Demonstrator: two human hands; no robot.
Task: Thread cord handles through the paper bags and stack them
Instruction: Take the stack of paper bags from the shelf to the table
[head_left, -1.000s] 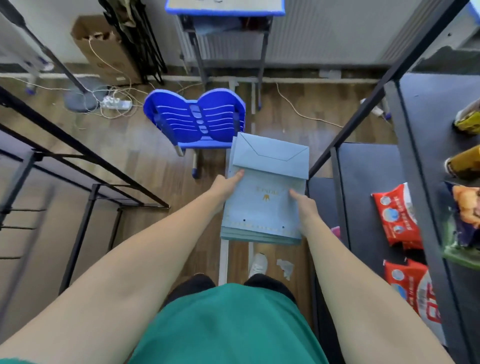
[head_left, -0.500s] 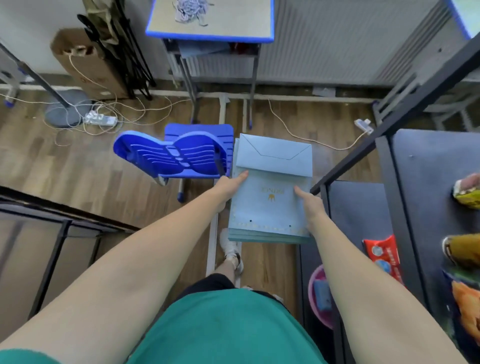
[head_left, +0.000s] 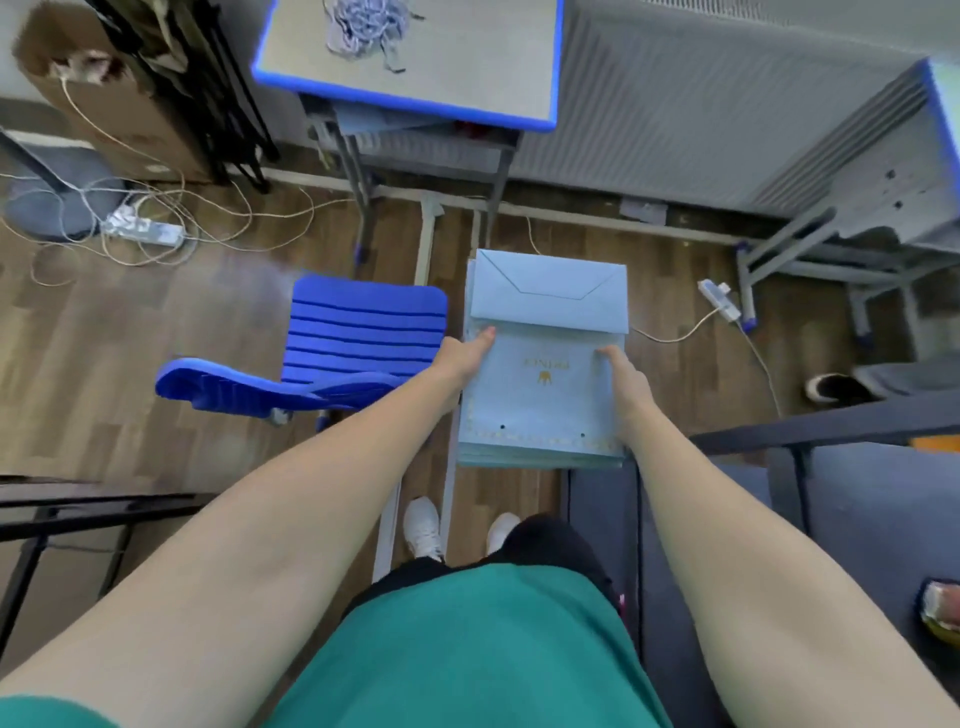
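Both arms reach forward, carrying a flat stack of light blue paper bags (head_left: 540, 395) above the wooden floor (head_left: 104, 374). The left hand (head_left: 465, 358) grips the stack's nine o'clock edge, thumb lying on top; the right hand (head_left: 626, 384) grips the three o'clock edge the same way. A blue chair (head_left: 358, 338) stands just at nine o'clock of the bags. At twelve o'clock, the bench (head_left: 467, 67) carries a tangle of cord handles (head_left: 363, 26).

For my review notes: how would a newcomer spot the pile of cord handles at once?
Find the blue-edged desk against the grey wall at the top of the view, beyond the blue chair. On its grey top lies the cord pile, a loose pale tangle, the only thing showing on that desktop.
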